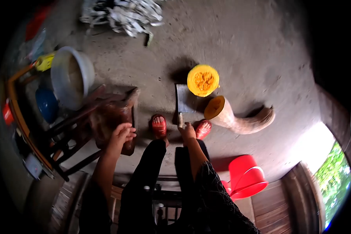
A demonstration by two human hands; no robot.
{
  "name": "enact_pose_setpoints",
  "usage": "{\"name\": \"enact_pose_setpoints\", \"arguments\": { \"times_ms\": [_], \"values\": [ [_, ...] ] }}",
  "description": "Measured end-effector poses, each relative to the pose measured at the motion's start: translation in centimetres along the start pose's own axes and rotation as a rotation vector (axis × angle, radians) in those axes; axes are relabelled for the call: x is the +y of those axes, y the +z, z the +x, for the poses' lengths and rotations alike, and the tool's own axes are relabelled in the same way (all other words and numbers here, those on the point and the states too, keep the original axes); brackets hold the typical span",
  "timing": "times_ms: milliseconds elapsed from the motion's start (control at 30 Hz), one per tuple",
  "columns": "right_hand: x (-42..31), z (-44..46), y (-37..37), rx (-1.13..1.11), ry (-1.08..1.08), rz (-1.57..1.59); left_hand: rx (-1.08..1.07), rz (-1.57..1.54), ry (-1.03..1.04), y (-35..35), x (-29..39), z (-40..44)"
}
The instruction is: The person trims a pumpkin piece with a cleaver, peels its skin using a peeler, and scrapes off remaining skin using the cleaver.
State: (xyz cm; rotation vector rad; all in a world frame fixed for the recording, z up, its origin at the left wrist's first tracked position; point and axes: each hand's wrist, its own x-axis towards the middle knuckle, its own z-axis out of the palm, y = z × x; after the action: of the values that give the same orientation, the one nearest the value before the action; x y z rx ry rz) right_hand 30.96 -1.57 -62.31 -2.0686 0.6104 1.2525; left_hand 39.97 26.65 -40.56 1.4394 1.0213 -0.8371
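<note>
Through the remote head view I count two hands, one cleaver and two pumpkin pieces.

Right hand (pixel 188 133): positioned at the near end of the handle of the one cleaver (pixel 186 99). The fingers are small and partly hidden here, so I cannot tell whether they are closed around the handle. The blade points away from the person.

Left hand (pixel 123 133): partly open, fingers loosely bent, holding nothing. In this view it appears over the one wooden chair (pixel 105 121).

Pumpkin, two pieces on the floor (pixel 261 66):
1. The half (pixel 203 80), cut face toward my camera, seeds exposed. It overlaps the blade's far right corner in view.
2. The neck piece (pixel 243 124), curved, to the right of the cleaver, cut face toward the blade.

Surroundings: two red slippers (pixel 159 126) on the feet, one to each side of the handle; one pale tub (pixel 88 74) and one blue basin (pixel 46 106) at left; one red bucket (pixel 241 169) at lower right; one pile of pale strips (pixel 124 16) at the far side.
</note>
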Motion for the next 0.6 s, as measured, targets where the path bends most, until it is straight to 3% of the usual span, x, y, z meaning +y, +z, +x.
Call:
{"name": "enact_pose_setpoints", "arguments": {
  "times_ms": [67,267,467,600],
  "values": [
    [-0.1,0.1,1.7,0.005,0.172,0.05,-0.069,-0.081,-0.032,1.9,-1.3,3.0],
    [-0.1,2.1,5.0,0.139,0.204,-0.034,-0.166,-0.151,-0.042,6.6,0.0,8.7],
    [0.0,-2.6,3.1,0.116,-0.138,0.14,-0.148,-0.176,-0.021,6.1,2.0,11.0],
    [0.6,-10.5,-4.5,-0.034,-0.332,0.17,-0.112,-0.25,0.003,4.0,1.0,12.9]
  ]
}}
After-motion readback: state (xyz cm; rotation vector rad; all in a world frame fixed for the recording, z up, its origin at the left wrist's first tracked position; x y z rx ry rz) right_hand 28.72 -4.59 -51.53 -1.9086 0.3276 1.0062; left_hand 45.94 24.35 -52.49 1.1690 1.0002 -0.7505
